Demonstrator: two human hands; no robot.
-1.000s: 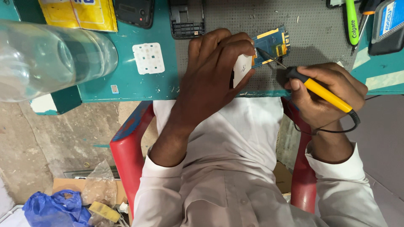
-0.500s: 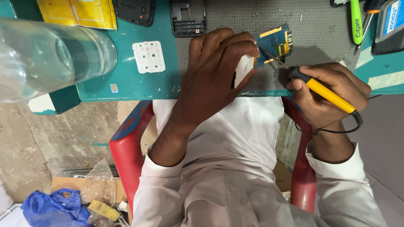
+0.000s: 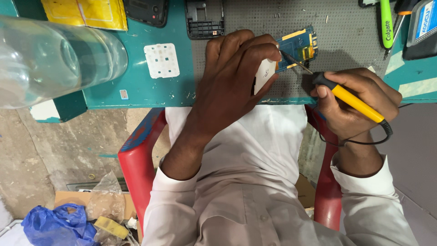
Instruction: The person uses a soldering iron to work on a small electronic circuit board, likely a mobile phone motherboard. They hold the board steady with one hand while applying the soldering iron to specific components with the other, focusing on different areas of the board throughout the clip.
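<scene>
Teal table [image 3: 150, 93], clear plastic bottle [image 3: 50, 59] far left of circuit board, left hand [image 3: 232, 77] fingers pinching blue circuit board [image 3: 298, 45] on grey mat, right hand [image 3: 355, 105] fingers wrapped around yellow soldering iron [image 3: 350, 98], tip touching circuit board

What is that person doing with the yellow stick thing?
A person sits on a red chair at a teal table. The left hand holds down a small blue circuit board and pinches a little white piece. The right hand grips a yellow-handled soldering iron like a pen, its thin metal tip touching the board. A white keypad sheet and a clear plastic bottle lie to the side.
</scene>
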